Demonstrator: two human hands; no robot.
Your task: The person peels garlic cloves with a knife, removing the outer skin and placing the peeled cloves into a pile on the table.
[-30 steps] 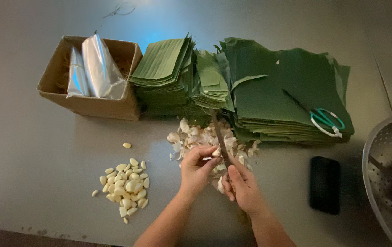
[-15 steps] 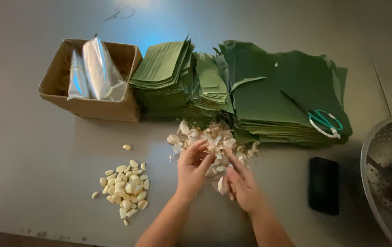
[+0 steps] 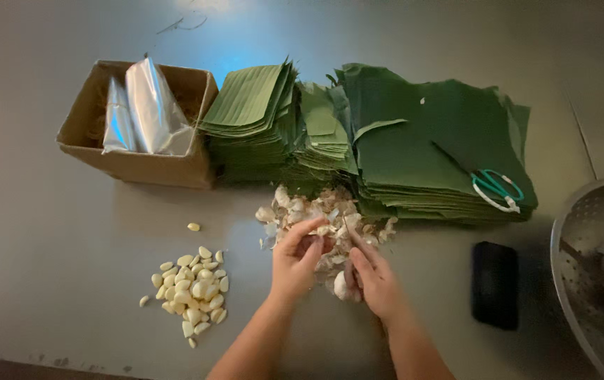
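My left hand (image 3: 293, 262) is curled around a piece of garlic over a heap of garlic skins and unpeeled cloves (image 3: 326, 211) on the grey table. Close beside it, my right hand (image 3: 376, 278) grips a small knife whose thin blade (image 3: 349, 231) points away from me towards the left hand's fingers. A whitish garlic piece (image 3: 340, 287) lies against my right thumb. A pile of peeled cloves (image 3: 193, 288) sits to the left of my left forearm, with one stray clove (image 3: 193, 226) above it.
Stacks of cut green leaves (image 3: 400, 141) lie behind the heap, with green-handled scissors (image 3: 497, 188) on top. A cardboard box (image 3: 136, 165) with silvery bags stands at the back left. A black rectangular object (image 3: 495, 283) and a metal colander (image 3: 587, 232) are on the right.
The knife, which stood up clearly over the heap, is now lowered and mostly hidden between my hands. Both hands have drawn closer together over the garlic.
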